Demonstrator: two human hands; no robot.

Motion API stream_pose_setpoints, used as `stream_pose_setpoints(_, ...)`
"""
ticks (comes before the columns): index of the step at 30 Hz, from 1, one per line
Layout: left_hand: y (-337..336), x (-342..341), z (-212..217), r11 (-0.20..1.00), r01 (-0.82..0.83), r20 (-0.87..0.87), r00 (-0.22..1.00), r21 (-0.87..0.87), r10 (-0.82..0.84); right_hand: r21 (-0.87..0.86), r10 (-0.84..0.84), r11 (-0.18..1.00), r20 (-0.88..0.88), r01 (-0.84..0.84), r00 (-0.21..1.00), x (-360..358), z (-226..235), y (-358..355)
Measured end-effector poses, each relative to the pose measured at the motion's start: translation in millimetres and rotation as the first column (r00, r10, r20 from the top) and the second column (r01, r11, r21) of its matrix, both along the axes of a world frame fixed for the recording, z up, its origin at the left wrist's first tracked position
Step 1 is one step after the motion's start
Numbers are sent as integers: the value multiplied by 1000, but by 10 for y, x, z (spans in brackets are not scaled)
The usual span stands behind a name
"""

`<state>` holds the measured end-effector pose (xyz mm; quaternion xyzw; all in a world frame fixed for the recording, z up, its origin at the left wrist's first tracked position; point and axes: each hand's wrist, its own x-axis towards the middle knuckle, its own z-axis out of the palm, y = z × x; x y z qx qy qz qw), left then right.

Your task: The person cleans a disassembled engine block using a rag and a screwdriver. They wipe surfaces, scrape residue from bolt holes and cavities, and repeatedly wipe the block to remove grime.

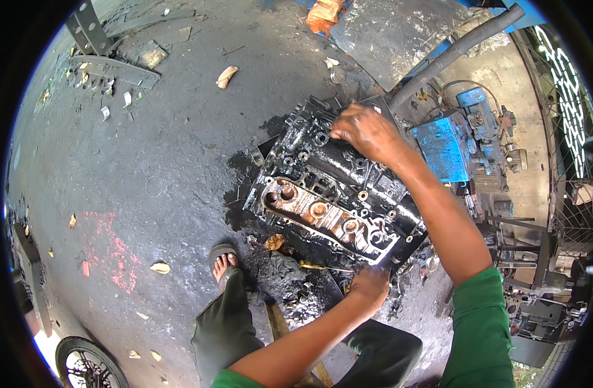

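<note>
A black, oily engine block (338, 158) lies on the ground in front of me, wet and shiny. Along its near side runs a pale metal cylinder head (335, 216) with rust-brown round openings. My right hand (364, 131) is curled closed over the block's far end; whatever is inside its fingers is hidden. At the near right corner of the cylinder head is my left hand (372, 286), its fingers blurred and mostly out of sight. A thin rod with a yellow end (316, 266) reaches toward that hand; I cannot tell whether the hand holds it.
Dark wet stains surround the block. A grey crumpled rag (285, 266) lies by my sandalled foot (224, 262). To the right stands a blue machine (444, 149) with a motor. A thick dark pipe (458, 55) slants across the far right. Dry leaves dot the floor; a wheel (89, 365) stands lower left.
</note>
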<state>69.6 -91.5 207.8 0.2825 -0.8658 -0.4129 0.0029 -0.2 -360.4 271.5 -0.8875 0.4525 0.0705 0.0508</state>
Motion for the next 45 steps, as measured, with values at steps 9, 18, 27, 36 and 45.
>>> stream_pose_setpoints(9, -90, 98, 108, 999, 18, 7, 1000, -27, -18, 116, -31, 991, -270, 65, 962, 100, -4, -122)
stream_pose_setpoints(18, -91, 134, 98, 990, -37, -33, 999, -135, 32, 21, -9, 1000, -282, 16, 959, -42, -90, 28)
stream_pose_setpoints(27, -198, 163, 189, 999, -45, -11, 999, -18, 44, -77, -227, 974, -380, 213, 897, -285, -248, 232)
stream_pose_setpoints(36, -294, 406, 167, 992, -124, 38, 991, -30, 126, -106, -352, 934, -428, 341, 832, -384, 81, 187)
stream_pose_setpoints(45, -164, 41, 106, 989, 12, -5, 1000, 147, -11, -55, -24, 998, -373, 3, 927, -356, -43, 174)
